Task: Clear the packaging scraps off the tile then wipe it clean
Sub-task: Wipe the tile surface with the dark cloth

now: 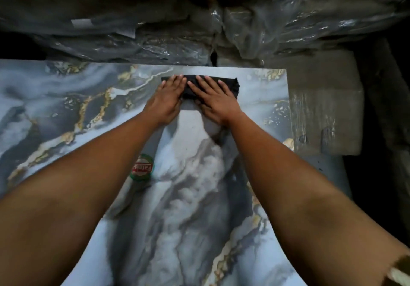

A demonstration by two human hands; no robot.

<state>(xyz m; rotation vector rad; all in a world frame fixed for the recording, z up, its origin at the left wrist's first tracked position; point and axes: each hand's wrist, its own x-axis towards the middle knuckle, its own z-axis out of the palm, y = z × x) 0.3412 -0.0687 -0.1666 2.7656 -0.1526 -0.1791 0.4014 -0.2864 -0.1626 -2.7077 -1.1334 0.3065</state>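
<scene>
While both palms press cloth (200, 86), green tin (142, 167) beside left forearm.

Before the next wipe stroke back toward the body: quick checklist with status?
1. Folded black cloth flat on the blue-grey marbled tile: ok.
2. Left hand and right hand both pressing palm-down on the cloth: ok.
3. Cloth starts at the tile's far edge: ok, it sits just inside that edge.
4. Stroke lane between the forearms free of scraps: ok, none visible.
5. Whole tile free of objects: not ok, a round green cap with a red label lies on it beside the left forearm.
6. Tile surface under the arms: cannot tell, hidden.
</scene>
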